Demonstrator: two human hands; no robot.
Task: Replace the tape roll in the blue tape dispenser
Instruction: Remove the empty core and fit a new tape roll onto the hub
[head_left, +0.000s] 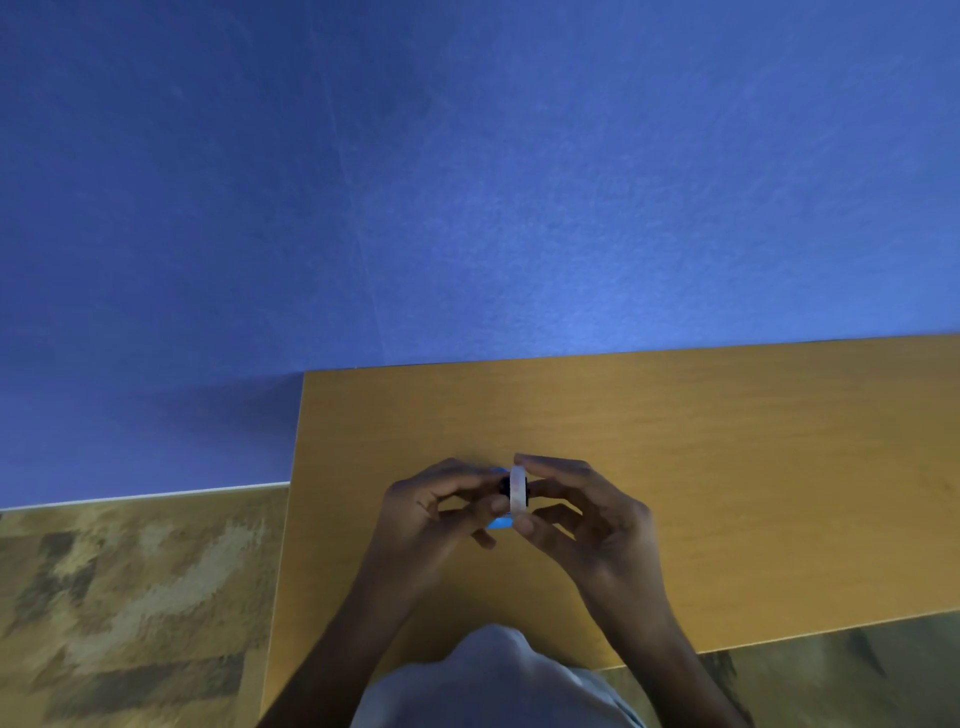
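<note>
Wall (467, 182), matte blue, faintly textured, fills the upper view. Wooden table (727, 493) below it: smooth orange-brown top, straight edges. Both hands raised together over the table. Right hand (587, 519) pinches a white tape roll (518, 494), a narrow ring seen edge-on, its axis running left-right; dark hub at centre. Left hand (441, 506) grips the blue tape dispenser (500, 521), mostly hidden, just beside the roll. No legible writing.

Dim, soft blur, wide-angle warp
</note>
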